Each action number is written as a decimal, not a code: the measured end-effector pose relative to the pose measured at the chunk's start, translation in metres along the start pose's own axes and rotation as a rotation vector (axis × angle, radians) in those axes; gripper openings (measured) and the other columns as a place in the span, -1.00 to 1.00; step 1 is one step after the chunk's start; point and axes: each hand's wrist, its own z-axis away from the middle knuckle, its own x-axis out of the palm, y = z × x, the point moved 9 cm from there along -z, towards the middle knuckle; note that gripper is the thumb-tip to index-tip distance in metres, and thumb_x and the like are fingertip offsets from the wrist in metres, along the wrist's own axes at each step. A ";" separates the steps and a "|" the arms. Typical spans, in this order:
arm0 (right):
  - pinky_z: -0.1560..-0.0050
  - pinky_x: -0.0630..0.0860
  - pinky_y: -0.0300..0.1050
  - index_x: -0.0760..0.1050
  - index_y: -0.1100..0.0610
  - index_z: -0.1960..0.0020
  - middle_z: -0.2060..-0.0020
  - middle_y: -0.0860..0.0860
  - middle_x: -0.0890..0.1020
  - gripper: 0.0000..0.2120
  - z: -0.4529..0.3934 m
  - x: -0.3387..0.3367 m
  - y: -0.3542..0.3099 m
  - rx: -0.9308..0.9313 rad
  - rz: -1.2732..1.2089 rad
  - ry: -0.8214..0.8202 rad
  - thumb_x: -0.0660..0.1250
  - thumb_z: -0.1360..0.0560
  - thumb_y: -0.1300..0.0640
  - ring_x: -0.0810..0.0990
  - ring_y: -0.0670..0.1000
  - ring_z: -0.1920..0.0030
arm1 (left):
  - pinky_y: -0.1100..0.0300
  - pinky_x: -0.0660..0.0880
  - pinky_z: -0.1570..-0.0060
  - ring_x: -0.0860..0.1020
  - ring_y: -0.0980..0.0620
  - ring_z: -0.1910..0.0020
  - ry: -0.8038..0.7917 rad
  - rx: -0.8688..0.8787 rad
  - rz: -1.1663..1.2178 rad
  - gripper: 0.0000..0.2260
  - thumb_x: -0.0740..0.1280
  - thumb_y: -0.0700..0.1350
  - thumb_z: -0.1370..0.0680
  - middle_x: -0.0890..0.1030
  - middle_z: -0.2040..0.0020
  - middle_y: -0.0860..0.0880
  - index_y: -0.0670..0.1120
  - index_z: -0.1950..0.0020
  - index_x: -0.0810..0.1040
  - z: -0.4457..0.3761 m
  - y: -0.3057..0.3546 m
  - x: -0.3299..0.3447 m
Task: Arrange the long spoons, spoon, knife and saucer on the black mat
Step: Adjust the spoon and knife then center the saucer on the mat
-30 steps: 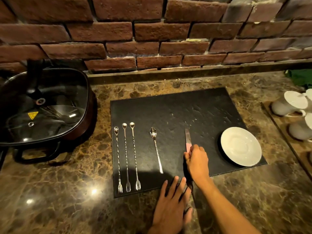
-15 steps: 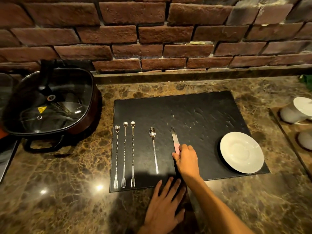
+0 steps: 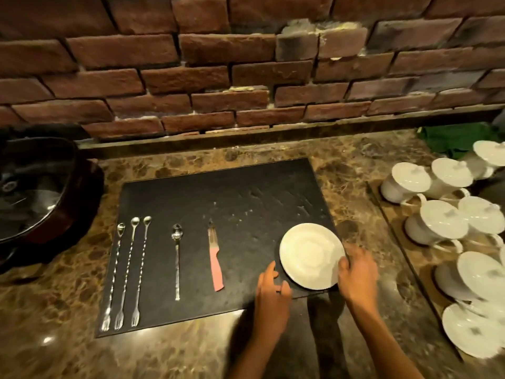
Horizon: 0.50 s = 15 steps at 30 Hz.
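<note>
No readable writing anywhere I can spot. The black mat [image 3: 232, 214] carries everything: the saucer [image 3: 310, 255] on its right edge, three long spoons [image 3: 128, 272] at left, then the spoon [image 3: 177, 258] and the pink-handled knife [image 3: 214, 259]. The right hand [image 3: 356, 272] has left the knife and now cups the saucer's right rim, fingers loosely spread. The left hand [image 3: 272, 292] has slid over to the saucer's left side, open on the mat.

No readable text, labels, brand names, numbers or signs appear anywhere in this view; small grey marks on the white ceramic lids [image 3: 448, 214] are too blurred to read.
</note>
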 end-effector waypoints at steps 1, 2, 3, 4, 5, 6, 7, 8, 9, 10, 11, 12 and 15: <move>-0.27 0.38 0.03 0.48 0.23 -0.27 -0.21 0.22 0.56 -0.68 -0.006 0.004 0.007 0.015 -0.053 -0.070 0.21 -0.53 0.28 0.48 0.18 -0.22 | 0.24 0.42 -0.22 0.53 -0.07 -0.23 0.005 -0.050 0.062 -0.53 0.28 -0.25 -0.59 0.53 -0.35 -0.18 -0.14 -0.52 0.38 -0.006 0.004 0.010; -0.23 0.40 -0.04 0.48 0.23 -0.28 -0.21 0.19 0.57 -0.67 -0.008 0.010 0.008 0.008 -0.136 -0.142 0.21 -0.54 0.30 0.51 0.12 -0.18 | 0.09 0.49 -0.27 0.54 -0.11 -0.23 -0.006 -0.092 0.141 -0.54 0.28 -0.28 -0.58 0.54 -0.33 -0.20 -0.14 -0.49 0.41 -0.011 0.006 0.020; -0.17 0.39 -0.12 0.48 0.23 -0.28 -0.19 0.17 0.59 -0.68 -0.009 0.015 0.005 -0.017 -0.220 -0.194 0.21 -0.54 0.32 0.52 0.05 -0.12 | -0.06 0.54 -0.27 0.55 -0.15 -0.24 -0.021 -0.122 0.198 -0.56 0.28 -0.29 -0.58 0.56 -0.32 -0.19 -0.11 -0.46 0.43 -0.015 0.007 0.028; -0.13 0.37 -0.15 0.48 0.24 -0.27 -0.15 0.16 0.60 -0.68 -0.009 0.019 0.003 -0.030 -0.287 -0.219 0.22 -0.53 0.35 0.51 0.01 -0.07 | -0.13 0.57 -0.24 0.56 -0.15 -0.24 -0.026 -0.144 0.225 -0.57 0.28 -0.28 -0.57 0.57 -0.31 -0.16 -0.07 -0.44 0.44 -0.017 0.007 0.033; -0.10 0.37 -0.16 0.49 0.24 -0.25 -0.11 0.16 0.61 -0.68 -0.008 0.021 0.004 -0.016 -0.328 -0.225 0.21 -0.52 0.37 0.51 -0.01 -0.03 | -0.14 0.60 -0.20 0.56 -0.13 -0.23 -0.021 -0.156 0.232 -0.58 0.28 -0.27 -0.58 0.57 -0.30 -0.11 -0.04 -0.43 0.44 -0.020 0.007 0.035; -0.06 0.39 -0.15 0.50 0.21 -0.24 -0.07 0.15 0.62 -0.68 -0.009 0.023 0.008 0.021 -0.349 -0.220 0.21 -0.51 0.37 0.52 0.00 0.01 | -0.11 0.64 -0.14 0.57 -0.09 -0.21 -0.014 -0.168 0.246 -0.59 0.29 -0.25 -0.58 0.58 -0.26 -0.05 -0.02 -0.43 0.44 -0.022 0.006 0.037; -0.03 0.41 -0.15 0.51 0.18 -0.22 -0.03 0.12 0.62 -0.68 -0.011 0.025 0.013 0.061 -0.353 -0.211 0.20 -0.51 0.36 0.53 0.02 0.02 | -0.04 0.67 -0.08 0.58 -0.02 -0.17 -0.012 -0.172 0.264 -0.60 0.30 -0.23 -0.58 0.58 -0.20 0.03 0.01 -0.41 0.44 -0.023 0.006 0.038; -0.02 0.42 -0.14 0.51 0.15 -0.22 0.00 0.08 0.61 -0.68 -0.013 0.027 0.018 0.090 -0.347 -0.198 0.20 -0.50 0.34 0.54 0.03 0.03 | 0.04 0.69 -0.02 0.57 0.07 -0.12 -0.010 -0.170 0.276 -0.61 0.31 -0.21 -0.58 0.57 -0.14 0.12 0.05 -0.39 0.44 -0.024 0.006 0.037; -0.01 0.42 -0.13 0.51 0.13 -0.21 0.02 0.05 0.60 -0.68 -0.014 0.028 0.020 0.111 -0.334 -0.184 0.20 -0.50 0.32 0.53 0.03 0.05 | 0.12 0.69 0.04 0.57 0.11 -0.09 -0.008 -0.171 0.285 -0.63 0.33 -0.19 -0.58 0.55 -0.10 0.18 0.08 -0.36 0.44 -0.025 0.007 0.036; -0.01 0.42 -0.14 0.51 0.13 -0.21 0.03 0.04 0.59 -0.68 -0.016 0.029 0.020 0.114 -0.324 -0.169 0.20 -0.51 0.32 0.52 0.02 0.06 | 0.19 0.68 0.12 0.58 0.13 -0.06 -0.004 -0.168 0.302 -0.65 0.34 -0.19 -0.58 0.56 -0.08 0.21 0.11 -0.33 0.45 -0.025 0.007 0.034; 0.01 0.43 -0.16 0.51 0.14 -0.21 0.03 0.04 0.59 -0.69 -0.017 0.031 0.015 0.097 -0.328 -0.170 0.21 -0.50 0.32 0.51 0.01 0.07 | 0.24 0.66 0.18 0.59 0.12 -0.06 0.003 -0.162 0.327 -0.65 0.35 -0.20 -0.58 0.57 -0.08 0.19 0.11 -0.30 0.47 -0.026 0.007 0.031; 0.06 0.46 -0.18 0.51 0.13 -0.20 0.03 0.03 0.59 -0.70 -0.018 0.033 0.008 0.068 -0.350 -0.179 0.23 -0.50 0.32 0.53 0.00 0.08 | 0.25 0.65 0.20 0.61 0.09 -0.08 0.009 -0.151 0.350 -0.64 0.35 -0.23 -0.57 0.59 -0.10 0.16 0.10 -0.30 0.48 -0.028 0.009 0.027; 0.03 0.59 -0.04 0.51 0.19 -0.21 0.02 0.09 0.65 -0.68 -0.022 0.043 -0.018 -0.009 -0.422 -0.244 0.27 -0.48 0.34 0.61 0.08 0.03 | 0.05 0.68 -0.02 0.60 -0.01 -0.17 0.072 -0.146 0.361 -0.60 0.36 -0.26 -0.56 0.60 -0.18 0.04 0.03 -0.36 0.46 -0.040 0.012 0.007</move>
